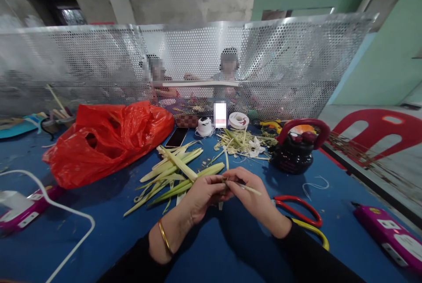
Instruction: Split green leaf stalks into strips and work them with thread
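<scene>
My left hand [204, 195] and my right hand [252, 195] meet above the blue table [108, 234], both pinched on one thin pale leaf strip [250, 189] that sticks out to the right past my right fingers. A gold bangle sits on my left wrist. Just beyond my hands lies a pile of green and yellow palm leaf strips [174, 171]. Red and yellow handled scissors [301, 215] lie on the table right of my right wrist.
A red plastic bag [108, 140] lies at the left. A phone [176, 137], tape rolls [238, 120], leaf scraps [244, 142] and a black basket with a red handle [296, 149] stand further back. A perforated metal screen [198, 63] with two people behind it closes the far side. Pink devices [389, 234] and a white cable [59, 206] lie at the edges.
</scene>
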Demonstrator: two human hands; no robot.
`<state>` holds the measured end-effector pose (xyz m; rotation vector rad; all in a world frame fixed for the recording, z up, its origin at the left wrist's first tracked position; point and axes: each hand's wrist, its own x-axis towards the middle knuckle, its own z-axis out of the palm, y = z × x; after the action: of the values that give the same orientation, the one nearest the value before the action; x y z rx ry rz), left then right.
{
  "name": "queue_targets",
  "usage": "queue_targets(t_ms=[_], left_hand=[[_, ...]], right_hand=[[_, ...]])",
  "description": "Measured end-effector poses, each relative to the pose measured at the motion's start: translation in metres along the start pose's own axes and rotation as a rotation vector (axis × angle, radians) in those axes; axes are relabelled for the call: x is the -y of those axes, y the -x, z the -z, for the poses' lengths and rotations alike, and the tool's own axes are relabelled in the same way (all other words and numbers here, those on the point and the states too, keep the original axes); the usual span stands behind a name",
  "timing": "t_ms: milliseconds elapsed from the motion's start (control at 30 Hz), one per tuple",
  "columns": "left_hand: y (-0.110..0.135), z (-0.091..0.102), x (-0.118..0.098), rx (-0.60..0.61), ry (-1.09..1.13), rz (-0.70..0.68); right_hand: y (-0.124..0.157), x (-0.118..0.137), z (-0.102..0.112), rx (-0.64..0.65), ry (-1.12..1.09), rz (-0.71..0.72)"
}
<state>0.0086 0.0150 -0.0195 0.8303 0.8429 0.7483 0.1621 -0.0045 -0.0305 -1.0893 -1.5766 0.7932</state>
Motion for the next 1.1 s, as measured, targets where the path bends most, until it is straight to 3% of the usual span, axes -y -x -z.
queue_targets(t_ms=[100, 167, 300, 467, 533, 733, 833, 1100], left_hand=[[-0.002, 0.003, -0.001, 0.006, 0.048, 0.012], [-0.001, 0.005, -0.003, -0.002, 0.104, 0.033], [0.001, 0.004, -0.007, -0.021, 0.193, 0.068], [0.002, 0.004, -0.007, 0.014, 0.207, 0.072], [0.002, 0.004, -0.007, 0.027, 0.189, 0.068], [0.002, 0.005, -0.007, 0.091, 0.151, 0.061], [0.001, 0.005, -0.007, 0.115, 0.15, 0.061], [0.001, 0.005, -0.005, 0.108, 0.19, 0.037]], right_hand=[[-0.003, 0.004, 0.004, 0.043, -0.259, -0.154], [-0.005, 0.008, 0.007, 0.003, -0.333, -0.203], [-0.008, 0.011, 0.009, -0.186, -0.351, -0.238], [-0.01, 0.013, 0.01, -0.254, -0.401, -0.215], [-0.009, 0.013, 0.012, -0.246, -0.33, -0.192], [-0.002, 0.01, 0.012, -0.054, 0.045, -0.027], [0.001, 0.009, 0.009, -0.05, 0.173, 0.042], [-0.002, 0.003, 0.012, -0.07, 0.295, -0.024]])
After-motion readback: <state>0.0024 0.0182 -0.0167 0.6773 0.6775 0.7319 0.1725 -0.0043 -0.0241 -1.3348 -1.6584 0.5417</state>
